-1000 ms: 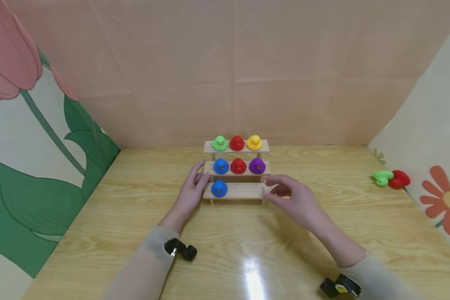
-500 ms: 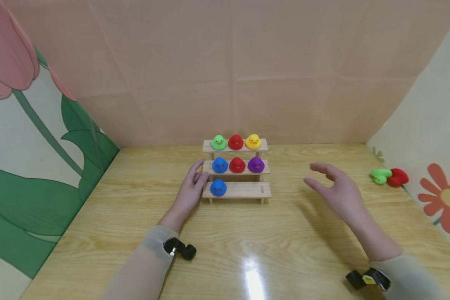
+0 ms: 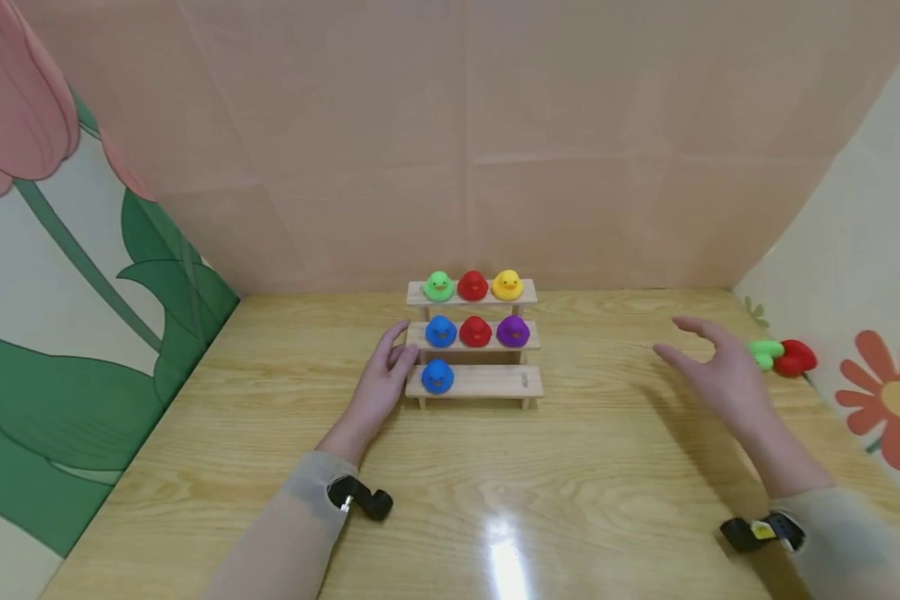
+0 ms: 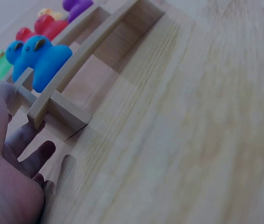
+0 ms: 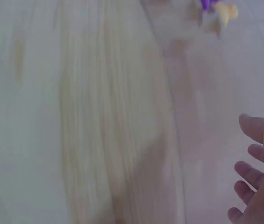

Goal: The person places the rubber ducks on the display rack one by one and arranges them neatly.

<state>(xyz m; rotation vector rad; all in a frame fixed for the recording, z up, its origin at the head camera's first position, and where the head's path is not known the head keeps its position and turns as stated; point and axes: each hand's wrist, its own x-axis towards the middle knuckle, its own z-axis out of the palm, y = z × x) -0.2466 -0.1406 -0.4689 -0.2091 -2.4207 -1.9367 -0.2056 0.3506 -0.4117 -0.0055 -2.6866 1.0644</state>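
Note:
A three-tier wooden stand (image 3: 487,382) bears small rubber ducks. On its top tier sit a green duck (image 3: 438,286), a red duck (image 3: 472,286) and a yellow duck (image 3: 507,285). The middle tier has a blue duck (image 3: 441,331), a red duck (image 3: 476,332) and a purple duck (image 3: 513,331); another blue duck (image 3: 437,377) is at the left of the bottom tier. My left hand (image 3: 377,379) rests against the stand's left end, fingers loosely extended. My right hand (image 3: 723,379) hovers over the table at the right, fingers spread, holding nothing.
Beyond my right hand, a green duck (image 3: 767,350), partly hidden by that hand, lies beside a red duck (image 3: 796,357) near the flowered right wall. A pinkish backdrop (image 3: 607,167) closes off the table's (image 3: 570,500) far edge.
My right hand has left the right end of the bottom tier and moved right, towards the loose green and red ducks. My left hand has stayed at the stand.

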